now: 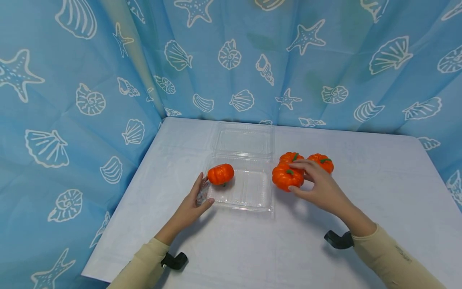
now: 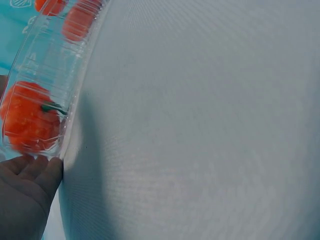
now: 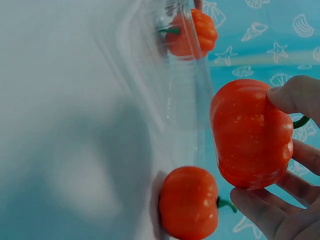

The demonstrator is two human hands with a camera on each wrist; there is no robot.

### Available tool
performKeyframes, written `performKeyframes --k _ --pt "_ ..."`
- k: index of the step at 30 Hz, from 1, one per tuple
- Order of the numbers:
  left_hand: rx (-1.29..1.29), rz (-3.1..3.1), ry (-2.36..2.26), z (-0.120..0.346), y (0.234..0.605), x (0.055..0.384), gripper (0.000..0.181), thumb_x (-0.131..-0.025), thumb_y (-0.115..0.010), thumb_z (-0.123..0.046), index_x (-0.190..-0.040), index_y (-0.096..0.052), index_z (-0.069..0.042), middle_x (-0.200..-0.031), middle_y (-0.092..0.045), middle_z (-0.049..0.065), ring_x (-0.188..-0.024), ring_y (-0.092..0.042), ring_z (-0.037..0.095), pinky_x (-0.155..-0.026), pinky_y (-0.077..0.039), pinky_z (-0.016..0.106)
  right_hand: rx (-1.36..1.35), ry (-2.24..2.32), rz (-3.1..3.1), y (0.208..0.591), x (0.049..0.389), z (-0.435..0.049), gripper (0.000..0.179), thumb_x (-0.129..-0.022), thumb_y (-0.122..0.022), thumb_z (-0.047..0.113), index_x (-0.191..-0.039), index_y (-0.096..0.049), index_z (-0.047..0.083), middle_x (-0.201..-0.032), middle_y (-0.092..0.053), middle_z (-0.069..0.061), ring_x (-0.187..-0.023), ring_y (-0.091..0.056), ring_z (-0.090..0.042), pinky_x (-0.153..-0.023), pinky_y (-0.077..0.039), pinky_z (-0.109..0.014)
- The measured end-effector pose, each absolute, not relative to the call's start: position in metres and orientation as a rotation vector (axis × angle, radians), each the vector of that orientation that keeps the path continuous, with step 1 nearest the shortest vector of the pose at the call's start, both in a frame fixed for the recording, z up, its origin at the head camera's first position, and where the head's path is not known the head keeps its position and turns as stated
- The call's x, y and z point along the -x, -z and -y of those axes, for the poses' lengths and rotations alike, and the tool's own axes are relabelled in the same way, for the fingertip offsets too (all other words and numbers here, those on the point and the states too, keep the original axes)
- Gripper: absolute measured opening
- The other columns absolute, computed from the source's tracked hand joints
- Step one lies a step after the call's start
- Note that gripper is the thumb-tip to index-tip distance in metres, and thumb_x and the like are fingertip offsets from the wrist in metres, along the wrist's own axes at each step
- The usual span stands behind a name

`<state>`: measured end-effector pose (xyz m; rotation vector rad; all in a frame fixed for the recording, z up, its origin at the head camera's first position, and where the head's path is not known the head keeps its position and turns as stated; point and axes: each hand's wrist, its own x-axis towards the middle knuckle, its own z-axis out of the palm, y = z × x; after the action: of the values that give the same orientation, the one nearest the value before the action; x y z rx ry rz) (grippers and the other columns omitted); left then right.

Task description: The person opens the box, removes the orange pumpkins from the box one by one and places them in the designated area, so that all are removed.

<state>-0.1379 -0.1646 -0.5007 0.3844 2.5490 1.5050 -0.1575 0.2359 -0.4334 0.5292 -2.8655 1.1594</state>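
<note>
My right hand [image 1: 322, 188] pinches a small orange toy pumpkin [image 1: 287, 177] with a green stem, raised above the table just right of a clear plastic clamshell box [image 1: 252, 188]. In the right wrist view, thumb and fingers span this pumpkin [image 3: 252, 135]. Another pumpkin [image 1: 221, 174] lies tipped on its side in the left part of the box's base. My left hand [image 1: 191, 204] touches the box's left wall with extended fingers, the thumb apart near the front corner. Two more pumpkins, one [image 1: 290, 157] partly hidden and one [image 1: 321, 161] beside it, sit behind my right hand.
The box's lid [image 1: 243, 139] lies folded back, away from me. A white cloth covers the table [image 1: 379, 180]. A blue curtain [image 1: 216, 60] with shell prints hangs behind and at the left. Black wrist mounts [image 1: 175, 261] stick out from both sleeves.
</note>
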Motion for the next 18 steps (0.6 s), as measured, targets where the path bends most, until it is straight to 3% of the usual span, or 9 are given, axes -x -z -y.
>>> performKeyframes --k 9,18 --pt "-0.353 -2.546 -1.484 0.165 0.5 0.138 0.093 -0.098 -0.069 -0.031 -0.166 -0.007 -0.019 -0.168 -0.022 0.007 -0.154 -0.022 0.029 -0.122 -0.017 0.057 -0.448 -1.198 2.899 0.446 0.15 -0.25 0.056 -0.086 -0.084 0.024 -0.134 -0.06 0.01 -0.139 -0.051 -0.012 -0.128 -0.051 -0.036 -0.098 -0.052 -0.054" --pt "-0.374 -2.547 -1.5 0.166 0.503 0.139 0.092 -0.099 -0.068 -0.031 -0.165 -0.007 -0.015 -0.168 -0.022 0.012 -0.153 -0.023 0.033 -0.121 -0.016 0.059 -0.473 -1.179 2.943 0.464 0.147 -0.254 0.056 -0.086 -0.084 0.022 -0.133 -0.059 0.007 -0.141 -0.05 -0.015 -0.128 -0.049 -0.038 -0.096 -0.053 -0.055"
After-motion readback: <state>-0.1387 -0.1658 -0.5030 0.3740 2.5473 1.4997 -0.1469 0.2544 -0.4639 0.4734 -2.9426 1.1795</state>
